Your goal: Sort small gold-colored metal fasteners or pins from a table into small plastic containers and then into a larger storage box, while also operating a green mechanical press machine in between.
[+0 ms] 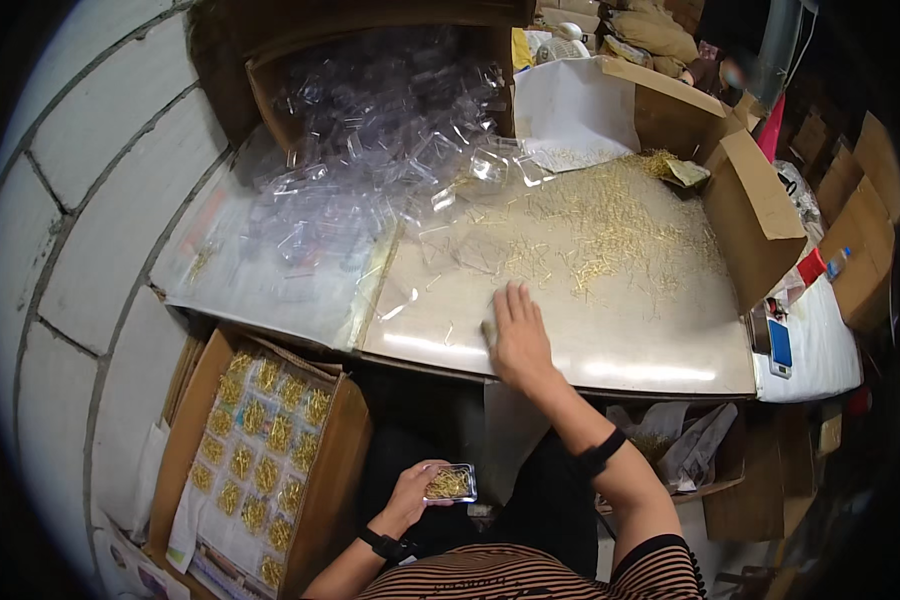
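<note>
My left hand (408,497) holds a small clear plastic box (470,482) low in front of my lap. Thin gold-coloured metal pieces (446,485), like pins, fill the box; their exact kind is too small to tell. My right hand (520,338) reaches over the near edge of the table (630,345), palm down with its fingers stretched out. Nothing shows in its grip, though the underside is hidden. Beyond its fingertips, many loose gold-coloured pieces (610,240) lie scattered across the tabletop.
Clear plastic boxes (360,170) spill in a heap from a carton at the back left. At lower left, a cardboard box (332,455) holds rows of filled boxes. Cardboard walls (755,190) border the table's right side. A blue-screened device (779,345) lies at right. Another person (715,75) is far back.
</note>
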A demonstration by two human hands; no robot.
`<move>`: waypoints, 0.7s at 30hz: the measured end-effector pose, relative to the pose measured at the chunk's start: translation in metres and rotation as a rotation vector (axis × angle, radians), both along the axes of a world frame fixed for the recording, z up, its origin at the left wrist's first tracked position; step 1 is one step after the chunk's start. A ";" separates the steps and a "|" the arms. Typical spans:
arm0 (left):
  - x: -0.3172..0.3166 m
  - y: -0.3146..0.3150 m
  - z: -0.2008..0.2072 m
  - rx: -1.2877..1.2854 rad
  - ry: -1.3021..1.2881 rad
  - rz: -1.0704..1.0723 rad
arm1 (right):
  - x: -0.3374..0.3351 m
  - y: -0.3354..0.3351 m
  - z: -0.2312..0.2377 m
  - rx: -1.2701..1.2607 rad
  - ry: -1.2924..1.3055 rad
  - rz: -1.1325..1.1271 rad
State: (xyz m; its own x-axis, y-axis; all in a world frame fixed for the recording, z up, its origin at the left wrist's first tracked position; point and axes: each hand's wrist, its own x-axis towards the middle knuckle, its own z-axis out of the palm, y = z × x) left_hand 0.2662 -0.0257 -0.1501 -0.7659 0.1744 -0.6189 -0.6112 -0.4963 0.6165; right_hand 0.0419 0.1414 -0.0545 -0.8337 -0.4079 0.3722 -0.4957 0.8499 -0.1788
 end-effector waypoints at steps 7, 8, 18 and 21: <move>-0.037 0.021 -0.025 0.017 0.022 -0.079 | -0.013 0.026 0.005 0.077 -0.098 -0.059; -0.040 0.027 -0.026 0.016 -0.010 -0.094 | 0.004 0.030 0.010 0.124 -0.137 0.005; -0.052 0.072 -0.017 0.141 0.050 -0.220 | 0.029 0.042 0.026 -0.127 -0.135 0.078; -0.053 0.075 -0.019 0.141 0.033 -0.213 | 0.068 0.038 0.020 -0.093 -0.055 0.091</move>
State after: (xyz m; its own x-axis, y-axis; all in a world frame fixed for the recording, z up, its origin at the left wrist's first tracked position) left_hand 0.2129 0.0490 -0.1693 -0.7225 0.4163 -0.5520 -0.6914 -0.4412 0.5721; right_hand 0.1095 0.1793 -0.0347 -0.8149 -0.4487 0.3669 -0.5573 0.7805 -0.2832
